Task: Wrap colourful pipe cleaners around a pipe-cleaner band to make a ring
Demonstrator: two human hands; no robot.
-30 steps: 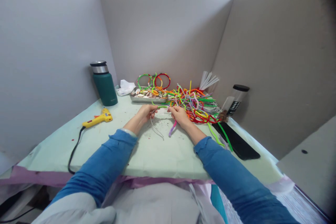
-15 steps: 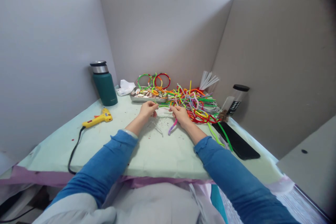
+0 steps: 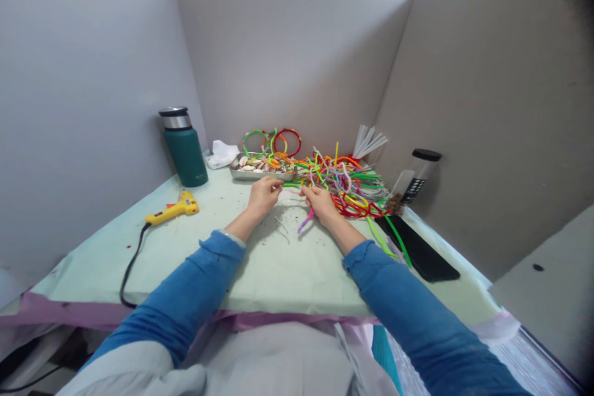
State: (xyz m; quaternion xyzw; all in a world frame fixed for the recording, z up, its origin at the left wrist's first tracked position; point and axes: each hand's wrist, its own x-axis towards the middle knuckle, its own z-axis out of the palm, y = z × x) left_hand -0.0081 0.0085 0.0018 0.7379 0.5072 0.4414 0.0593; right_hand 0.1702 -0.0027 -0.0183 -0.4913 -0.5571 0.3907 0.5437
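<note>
My left hand (image 3: 264,196) is closed in a pinch at one end of a green pipe cleaner (image 3: 291,185). The other end is pinched in my right hand (image 3: 320,202), so the green length spans the short gap between my fingertips. Beneath my right hand a pink and purple pipe cleaner (image 3: 305,223) sticks out toward me; whether it joins the green one is hidden. A thin pale strand (image 3: 281,224) shows below my left hand, near dark specks on the tablecloth (image 3: 278,272).
Behind the hands stand a metal tray (image 3: 250,176) of shells, coloured rings (image 3: 288,130) and a heap of pipe cleaners (image 3: 348,176). At left are a green bottle (image 3: 186,158) and a yellow glue gun (image 3: 171,210). A black phone (image 3: 424,253) and a clear bottle (image 3: 420,173) lie right.
My left hand has shifted slightly up and to the right, nearer my right hand. The right hand has hardly moved.
</note>
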